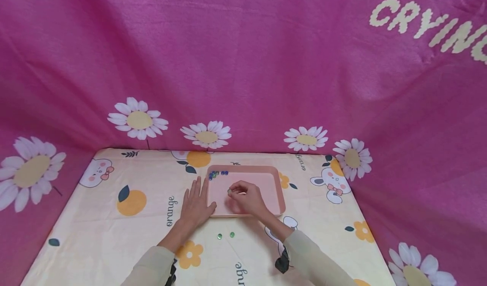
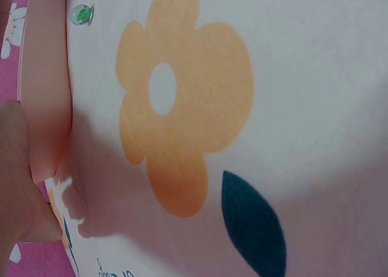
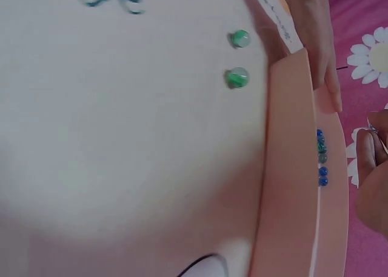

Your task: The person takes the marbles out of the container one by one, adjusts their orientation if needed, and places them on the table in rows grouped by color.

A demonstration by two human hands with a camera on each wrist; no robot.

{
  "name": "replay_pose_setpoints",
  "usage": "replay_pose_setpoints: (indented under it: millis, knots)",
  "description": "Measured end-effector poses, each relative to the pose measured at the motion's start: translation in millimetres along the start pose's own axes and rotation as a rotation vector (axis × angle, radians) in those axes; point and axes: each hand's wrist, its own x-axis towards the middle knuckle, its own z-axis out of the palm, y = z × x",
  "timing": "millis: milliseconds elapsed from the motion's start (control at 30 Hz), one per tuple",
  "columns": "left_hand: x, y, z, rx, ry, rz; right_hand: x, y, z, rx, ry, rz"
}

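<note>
In the head view, a shallow pink tray [image 1: 280, 188] lies on the table. Several blue and green marbles [image 1: 214, 176] are gathered in its far left corner. My left hand [image 1: 195, 207] rests at the tray's left edge with its fingers straight. Over the middle of the tray, my right hand [image 1: 247, 196] pinches a small greenish marble [image 1: 229, 191] between thumb and fingers. Two green marbles lie on the cloth before the tray, a left one [image 1: 219, 236] and a right one [image 1: 232, 235]; both also show in the right wrist view.
A cream cloth [image 1: 148, 243] printed with oranges, flowers and rabbits covers the table. Behind it and at both sides hangs a magenta curtain [image 1: 243, 78] with daisies. The tray's raised wall [image 3: 288, 162] stands between the loose marbles and those inside.
</note>
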Motion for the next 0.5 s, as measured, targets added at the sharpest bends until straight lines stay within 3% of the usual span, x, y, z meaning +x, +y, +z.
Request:
replay_pose_setpoints:
  millis: [300,500]
  knots:
    - [-1.5,1.4,-2.1,-0.004,0.002,0.009,-36.6,6.8,-14.1,0.052,-0.059,0.089]
    - [-2.4,4.5,-3.9,-0.022,0.002,-0.001,-55.0,10.2,-17.9,0.009,-0.064,0.07]
